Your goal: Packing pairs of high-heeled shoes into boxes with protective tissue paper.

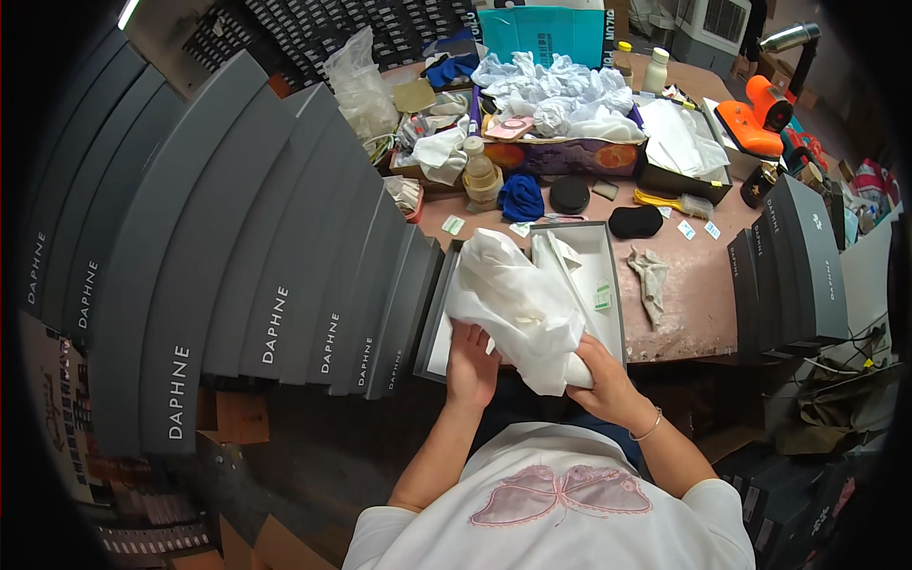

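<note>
With your right hand point(610, 382) gripping the bundle point(521, 302) over the box point(597, 255), your left hand's point(472, 369) fingers too hidden to tell, cradle its likely light, soft, tearable form from below.

My forearms point(432, 461) are slanting inward before me;
my left hand point(472, 369) is supporting, its fingers point(464, 335) partly hiding; my right hand point(613, 383) is gripping, angling up and left.

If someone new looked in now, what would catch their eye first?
Probably the bank of dark grey boxes filling the left side. Next, the crumpled white bundle between the left hand and right hand, above an open grey box at the centre, then the orange device at upper right.
</note>
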Available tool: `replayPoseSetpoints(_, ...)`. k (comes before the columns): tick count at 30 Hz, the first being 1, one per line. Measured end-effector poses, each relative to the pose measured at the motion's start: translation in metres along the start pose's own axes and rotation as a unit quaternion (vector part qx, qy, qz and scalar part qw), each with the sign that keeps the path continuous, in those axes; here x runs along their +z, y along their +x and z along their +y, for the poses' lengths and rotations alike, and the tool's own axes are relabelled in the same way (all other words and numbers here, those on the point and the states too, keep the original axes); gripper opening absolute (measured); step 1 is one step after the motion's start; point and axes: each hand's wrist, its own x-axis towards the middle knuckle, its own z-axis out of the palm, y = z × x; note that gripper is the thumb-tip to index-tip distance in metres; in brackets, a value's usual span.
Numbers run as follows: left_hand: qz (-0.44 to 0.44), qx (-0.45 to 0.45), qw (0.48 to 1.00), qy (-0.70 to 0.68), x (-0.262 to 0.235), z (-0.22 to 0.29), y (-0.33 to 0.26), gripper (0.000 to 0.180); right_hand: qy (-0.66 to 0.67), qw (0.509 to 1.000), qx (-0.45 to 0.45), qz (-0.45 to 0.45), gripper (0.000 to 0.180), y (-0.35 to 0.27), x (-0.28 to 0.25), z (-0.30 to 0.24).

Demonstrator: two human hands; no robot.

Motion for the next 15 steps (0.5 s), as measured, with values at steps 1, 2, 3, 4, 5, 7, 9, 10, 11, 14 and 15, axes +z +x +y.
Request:
replayPoseSetpoints(1,0.021,0.018,0.997,0.072,0.0,0.003,0.008,0.056,-0.002,1.0,-0.008,0.013,0.063,0.0,0.002,0.001)
replayPoseSetpoints(2,0.007,0.029,0.996,0.086,-0.005,0.005,0.019,0.051,-0.007,0.999,0.004,0.039,0.064,0.0,0.001,0.002)
replayPoseSetpoints(3,0.023,0.043,0.996,0.068,0.004,0.01,0.03,0.051,-0.019,0.999,0.007,0.045,0.064,-0.002,-0.004,0.004)
replayPoseSetpoints(4,-0.01,0.023,0.999,0.041,0.012,0.022,0.036,0.047,-0.031,0.998,0.011,0.051,0.064,-0.004,-0.01,0.006)
replayPoseSetpoints(5,-0.044,0.005,0.999,0.015,0.022,0.034,0.039,0.043,-0.042,0.997,0.012,0.057,0.064,-0.003,-0.015,0.008)
replayPoseSetpoints(7,-0.081,0.06,0.991,0.089,0.017,0.033,0.058,0.036,-0.054,0.996,-0.008,0.07,0.064,0.001,-0.025,0.006)
replayPoseSetpoints(9,-0.136,0.087,0.98,0.119,0.019,0.049,0.081,0.034,-0.036,0.996,0.0,0.078,0.065,-0.002,-0.03,0.007)
replayPoseSetpoints(10,-0.083,0.133,0.979,0.128,0.028,0.053,0.091,0.033,-0.047,0.995,0.001,0.086,0.065,-0.005,-0.033,0.008)
replayPoseSetpoints(11,-0.094,0.079,0.986,0.112,0.04,0.054,0.086,0.034,-0.058,0.994,0.0,0.096,0.065,-0.007,-0.037,0.013)
replayPoseSetpoints(14,-0.129,-0.006,0.967,0.218,0.053,0.051,0.073,0.036,-0.053,0.991,-0.005,0.126,0.065,-0.003,-0.041,0.016)
replayPoseSetpoints(15,-0.128,0.019,0.962,0.238,0.045,0.047,0.079,0.036,-0.046,0.99,-0.002,0.136,0.065,-0.002,-0.041,0.016)
